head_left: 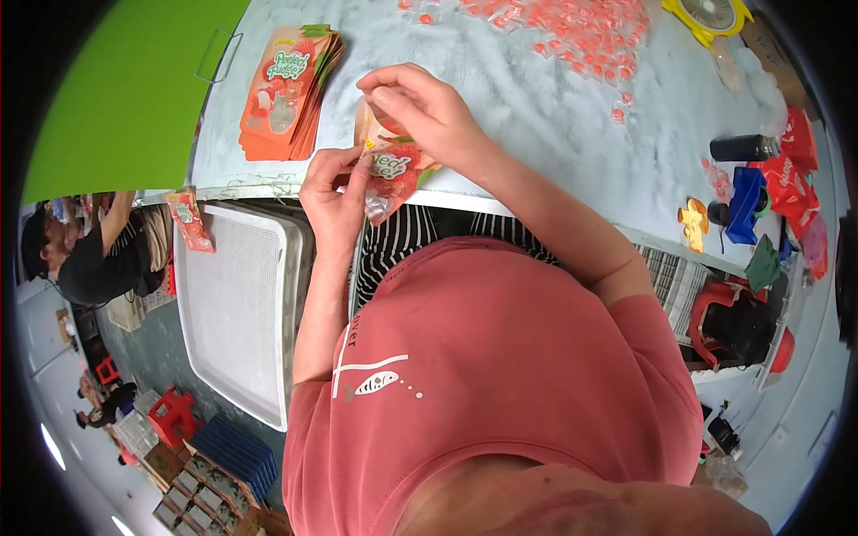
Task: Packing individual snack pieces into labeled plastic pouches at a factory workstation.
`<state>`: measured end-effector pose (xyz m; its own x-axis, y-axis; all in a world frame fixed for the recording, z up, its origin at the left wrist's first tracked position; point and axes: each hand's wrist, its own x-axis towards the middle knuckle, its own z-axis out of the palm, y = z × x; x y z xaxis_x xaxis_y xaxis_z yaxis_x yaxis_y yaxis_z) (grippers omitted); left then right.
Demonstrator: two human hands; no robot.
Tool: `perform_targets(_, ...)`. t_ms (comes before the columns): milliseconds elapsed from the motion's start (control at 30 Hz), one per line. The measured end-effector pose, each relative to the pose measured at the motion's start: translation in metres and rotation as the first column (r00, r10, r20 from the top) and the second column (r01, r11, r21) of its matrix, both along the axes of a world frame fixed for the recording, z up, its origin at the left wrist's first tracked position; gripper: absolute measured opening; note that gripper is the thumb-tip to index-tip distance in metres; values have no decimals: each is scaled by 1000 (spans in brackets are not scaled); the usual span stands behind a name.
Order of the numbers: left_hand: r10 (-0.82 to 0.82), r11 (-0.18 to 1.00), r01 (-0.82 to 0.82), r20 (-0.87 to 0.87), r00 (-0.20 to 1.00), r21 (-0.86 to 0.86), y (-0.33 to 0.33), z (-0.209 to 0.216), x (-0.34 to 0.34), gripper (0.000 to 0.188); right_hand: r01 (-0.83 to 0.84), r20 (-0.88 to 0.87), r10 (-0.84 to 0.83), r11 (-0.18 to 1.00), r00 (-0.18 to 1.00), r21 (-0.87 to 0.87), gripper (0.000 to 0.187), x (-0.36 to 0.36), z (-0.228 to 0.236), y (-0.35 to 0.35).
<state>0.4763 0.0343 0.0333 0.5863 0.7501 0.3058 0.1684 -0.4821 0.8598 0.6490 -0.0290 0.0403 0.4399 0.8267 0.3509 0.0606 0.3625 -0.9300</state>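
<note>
A red and peach candy pouch with a clear window is tilted between my two hands, just over the table's near edge. My left hand pinches its left side, thumb across the printed front. At the pouch's upper end, my right hand has its fingers and thumb closed together at the top edge; exactly how the fingertips meet the film is hard to make out. To the left of my hands, a stack of flat matching pouches lies on the table. Beyond them spreads a pile of small wrapped red candies.
A white plastic tray stands below the table edge at left, with one pouch at its far rim. At right are a black bottle, a blue tape dispenser and red bags. A yellow-framed round scale sits far right. Another person works at left.
</note>
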Motion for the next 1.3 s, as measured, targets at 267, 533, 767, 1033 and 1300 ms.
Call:
perform_targets(267, 31, 992, -16, 119, 992, -122, 2, -1, -9, 13, 289, 454, -246, 957, 856, -27, 24, 47, -56, -20)
perform_targets(533, 58, 981, -22, 180, 982, -192, -2, 3, -13, 13, 274, 907, -63, 960, 417, -59, 19, 47, -119, -32)
perform_targets(767, 73, 995, -57, 193, 978, -84, -10, -2, -12, 15, 199, 574, -198, 978, 795, 61, 18, 29, 15, -42)
perform_targets(1033, -39, 999, 37, 116, 993, 14, -30, 6, -6, 14, -29, 777, 256, 956, 575, -293, 14, 16, 22, -59)
perform_targets(1300, -316, 947, 306, -106, 943, -96, -9, 16, -27, 24, -271, 863, 284, 946, 418, -180, 16, -6, 39, -84)
